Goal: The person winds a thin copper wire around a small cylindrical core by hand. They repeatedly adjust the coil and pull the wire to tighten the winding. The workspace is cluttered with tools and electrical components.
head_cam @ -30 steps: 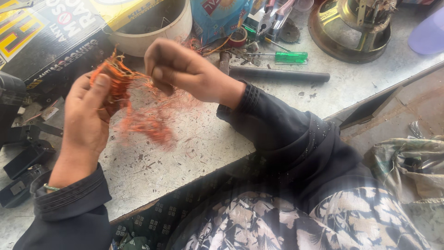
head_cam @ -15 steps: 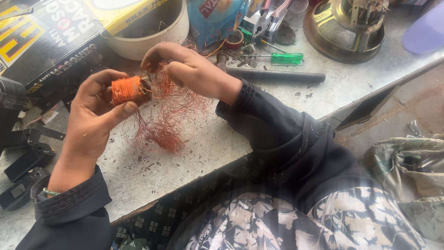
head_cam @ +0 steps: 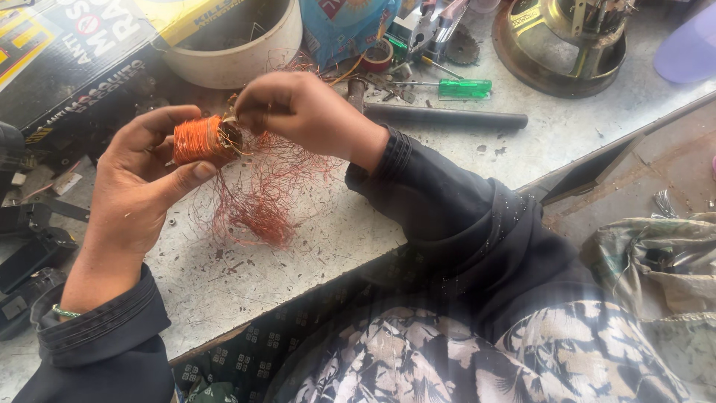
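Crowding the hands: white bowl [head_cam: 224, 56], green-handled screwdriver [head_cam: 451, 88], black rod [head_cam: 444, 117].

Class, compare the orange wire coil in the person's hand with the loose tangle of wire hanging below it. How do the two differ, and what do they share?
The coil is wound tight and neat into a small drum; the tangle is loose, messy strands. The coil is bright orange and dense; the tangle is redder and see-through. The left hand grips the coil above the worktop, while the tangle hangs down onto it below the right hand. Both look like thin copper-coloured wire.
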